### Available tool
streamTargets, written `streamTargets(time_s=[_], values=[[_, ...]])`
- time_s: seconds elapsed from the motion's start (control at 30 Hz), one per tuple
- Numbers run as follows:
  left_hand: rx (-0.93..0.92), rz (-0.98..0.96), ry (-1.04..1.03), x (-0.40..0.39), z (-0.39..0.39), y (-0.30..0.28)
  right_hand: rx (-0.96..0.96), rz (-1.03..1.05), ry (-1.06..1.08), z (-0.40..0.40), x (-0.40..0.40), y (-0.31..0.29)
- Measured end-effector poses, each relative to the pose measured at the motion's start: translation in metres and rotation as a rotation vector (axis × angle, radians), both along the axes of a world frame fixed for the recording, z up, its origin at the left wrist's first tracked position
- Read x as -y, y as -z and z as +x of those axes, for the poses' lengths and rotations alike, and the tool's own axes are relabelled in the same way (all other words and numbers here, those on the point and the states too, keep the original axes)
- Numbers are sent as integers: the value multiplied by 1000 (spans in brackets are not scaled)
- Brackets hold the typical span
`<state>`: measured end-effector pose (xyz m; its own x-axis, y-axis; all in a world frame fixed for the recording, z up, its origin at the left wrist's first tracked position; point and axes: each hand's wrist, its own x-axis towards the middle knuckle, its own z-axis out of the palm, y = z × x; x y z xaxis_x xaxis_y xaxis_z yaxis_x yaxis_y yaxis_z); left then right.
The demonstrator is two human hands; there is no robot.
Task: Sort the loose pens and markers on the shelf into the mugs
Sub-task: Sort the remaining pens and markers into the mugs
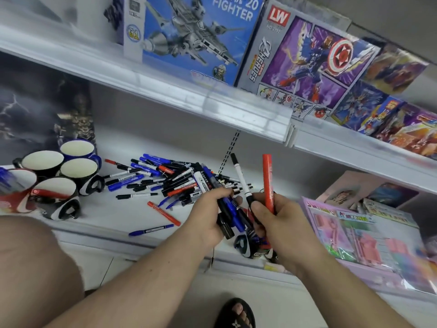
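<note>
Left hand [212,209] grips a bundle of blue and black markers [228,209]; right hand [272,214] pinches a red marker [268,183] and a white pen [241,178]. Overfull, my left fist could probably spill some before the mugs [56,171].

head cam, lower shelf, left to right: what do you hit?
cluster of mugs → pile of loose pens and markers → left hand gripping a bundle of markers → right hand holding a red marker → pink packaged toys.
</note>
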<state>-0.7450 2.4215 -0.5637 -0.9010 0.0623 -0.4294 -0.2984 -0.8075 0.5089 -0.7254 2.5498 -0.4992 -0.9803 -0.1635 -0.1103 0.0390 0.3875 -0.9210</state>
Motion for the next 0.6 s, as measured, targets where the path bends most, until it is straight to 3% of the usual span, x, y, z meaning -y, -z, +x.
streamTargets(time_s=[0.2,0.37,0.6], values=[[-145,171,-12,2,3,6,22,-152,92,-14,-13,-11],[-261,189,13,6,3,6,8,-18,6,-13,-13,2],[-269,160,27,2,1,10,-71,92,-19,-7,-12,10]])
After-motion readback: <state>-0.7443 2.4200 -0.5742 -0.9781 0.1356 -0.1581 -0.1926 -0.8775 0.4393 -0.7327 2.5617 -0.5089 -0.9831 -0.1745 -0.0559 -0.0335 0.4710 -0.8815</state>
